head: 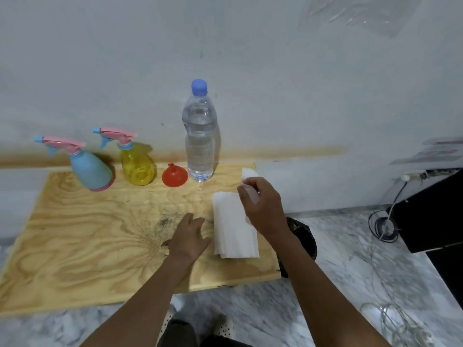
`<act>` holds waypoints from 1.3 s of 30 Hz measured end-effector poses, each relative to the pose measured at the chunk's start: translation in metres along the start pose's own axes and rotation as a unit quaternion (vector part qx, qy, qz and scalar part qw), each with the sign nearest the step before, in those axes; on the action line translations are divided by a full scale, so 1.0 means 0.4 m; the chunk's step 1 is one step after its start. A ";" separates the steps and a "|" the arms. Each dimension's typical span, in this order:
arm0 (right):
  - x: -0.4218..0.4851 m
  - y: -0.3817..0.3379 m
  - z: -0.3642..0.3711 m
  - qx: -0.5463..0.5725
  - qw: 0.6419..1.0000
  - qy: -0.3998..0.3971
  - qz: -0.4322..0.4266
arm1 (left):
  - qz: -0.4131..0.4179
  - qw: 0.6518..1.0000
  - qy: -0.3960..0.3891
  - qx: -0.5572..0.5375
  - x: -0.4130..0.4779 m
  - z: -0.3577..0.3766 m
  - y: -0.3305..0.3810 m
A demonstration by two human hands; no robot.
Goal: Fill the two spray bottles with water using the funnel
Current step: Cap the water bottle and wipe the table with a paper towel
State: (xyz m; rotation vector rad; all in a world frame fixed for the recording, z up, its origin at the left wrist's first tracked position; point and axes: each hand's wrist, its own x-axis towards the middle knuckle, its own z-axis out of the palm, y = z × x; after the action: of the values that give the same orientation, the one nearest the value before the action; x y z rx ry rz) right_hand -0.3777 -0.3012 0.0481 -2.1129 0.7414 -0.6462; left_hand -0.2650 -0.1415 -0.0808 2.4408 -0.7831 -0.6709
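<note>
A person's right hand [263,206] pinches a white tissue [249,175] above a tissue stack [234,231] while the left hand [190,234] rests open-fingered on the plywood board [75,234], nearer the orange funnel [174,175], which sits spout-up beyond, between the capped, upright water bottle [199,136] and the yellow spray bottle [136,161], blue spray bottle [87,166] leftmost.

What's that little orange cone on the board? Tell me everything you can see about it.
It is the funnel, small and orange-red, seemingly glossy plastic. It stands upside down on the wooden board, wide mouth down and narrow spout pointing up. It sits between the yellow spray bottle and the capped water bottle, close to both; whether it touches either is unclear. Neither hand touches it.
</note>
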 end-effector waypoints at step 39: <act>-0.071 0.027 0.729 -0.267 0.907 -0.326 0.001 | -0.140 0.975 -0.023 0.169 -0.019 -0.293 -0.488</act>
State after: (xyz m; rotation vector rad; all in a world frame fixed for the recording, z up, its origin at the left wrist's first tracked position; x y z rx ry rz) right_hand -0.2097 -0.1389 -0.1291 -2.5949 0.5650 0.3266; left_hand -0.1259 0.0378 -0.1017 2.8926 -0.6157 -0.7502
